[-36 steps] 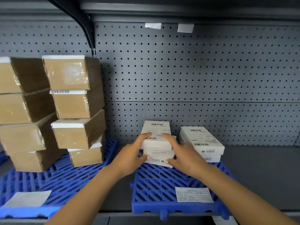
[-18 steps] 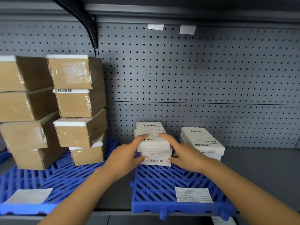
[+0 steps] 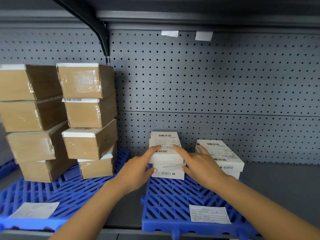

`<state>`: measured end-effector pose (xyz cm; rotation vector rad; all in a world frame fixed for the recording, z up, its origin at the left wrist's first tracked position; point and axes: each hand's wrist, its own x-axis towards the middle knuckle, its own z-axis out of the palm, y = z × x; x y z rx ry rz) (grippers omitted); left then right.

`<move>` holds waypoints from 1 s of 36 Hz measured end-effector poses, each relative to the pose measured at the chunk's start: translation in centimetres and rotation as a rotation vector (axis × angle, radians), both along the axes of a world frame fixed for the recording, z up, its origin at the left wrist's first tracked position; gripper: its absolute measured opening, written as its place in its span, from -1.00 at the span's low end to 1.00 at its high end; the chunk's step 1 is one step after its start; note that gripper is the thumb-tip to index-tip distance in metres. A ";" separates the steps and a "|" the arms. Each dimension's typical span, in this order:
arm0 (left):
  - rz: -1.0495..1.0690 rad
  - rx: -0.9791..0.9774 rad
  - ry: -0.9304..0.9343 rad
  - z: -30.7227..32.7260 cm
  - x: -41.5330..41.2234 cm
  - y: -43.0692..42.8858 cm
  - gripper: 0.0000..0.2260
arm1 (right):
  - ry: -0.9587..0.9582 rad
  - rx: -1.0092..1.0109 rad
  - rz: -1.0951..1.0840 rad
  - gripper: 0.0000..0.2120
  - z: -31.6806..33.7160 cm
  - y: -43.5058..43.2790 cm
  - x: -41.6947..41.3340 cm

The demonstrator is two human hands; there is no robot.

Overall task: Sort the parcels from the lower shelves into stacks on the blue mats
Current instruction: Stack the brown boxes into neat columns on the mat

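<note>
Hands (image 3: 136, 168) press flat white, perhaps cardboard, parcels (image 3: 164, 141).

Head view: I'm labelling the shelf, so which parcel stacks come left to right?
Far-left stack of brown cardboard parcels → second stack of brown cardboard parcels → left stack of white labelled boxes → right stack of white labelled boxes.

One head-worn wide-angle view looks forward and slightly down into a shelf bay, square on to the perforated back panel (image 3: 225, 84). It sits close: the forearms (image 3: 97, 210) enter from 6 o'clock. The right blue mat (image 3: 166, 205) fills 6 o'clock and the left blue mat (image 3: 69, 193) lies at 8. The brown carton stacks (image 3: 86, 111) are cropped at 9 and the upper shelf underside (image 3: 190, 7) is at 12.
</note>
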<state>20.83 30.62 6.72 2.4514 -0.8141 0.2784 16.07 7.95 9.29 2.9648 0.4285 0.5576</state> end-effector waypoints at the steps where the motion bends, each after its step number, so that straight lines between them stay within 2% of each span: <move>1: -0.004 -0.001 0.008 0.0 0.0 0.0 -0.37 | -0.002 -0.015 -0.005 -0.32 0.0 0.1 -0.2; 4: 0.003 -0.018 0.042 -0.1 0.3 -0.2 -0.33 | 0.035 0.012 -0.018 -0.27 0.3 0.3 -0.8; 8: 0.003 -0.089 0.130 -0.1 0.4 -0.5 -0.17 | 0.046 0.010 -0.027 -0.21 0.3 0.4 -0.7; 14: 0.019 -0.072 0.095 0.2 0.4 -1.0 -0.22 | 0.080 0.061 0.001 -0.21 0.3 -0.3 -0.1; 17: 0.039 -0.090 0.113 -0.1 0.5 -1.1 -0.18 | 0.081 0.149 0.029 -0.22 0.2 -0.6 -0.2; 22: 0.068 -0.131 0.188 -0.4 0.5 -0.9 -0.11 | 0.094 0.167 0.039 -0.25 0.5 -0.7 -0.5; 25: 0.035 -0.160 0.252 -0.3 0.6 -1.1 -0.12 | 0.108 0.168 0.038 -0.28 0.4 -0.5 -0.3; 30: 0.005 -0.139 0.243 -0.1 0.8 -1.1 -0.21 | 0.070 0.130 0.038 -0.28 0.3 -0.1 0.0; 36: 0.012 -0.108 0.233 -0.1 0.9 -0.8 -0.29 | 0.112 0.142 0.014 -0.28 0.7 0.3 0.1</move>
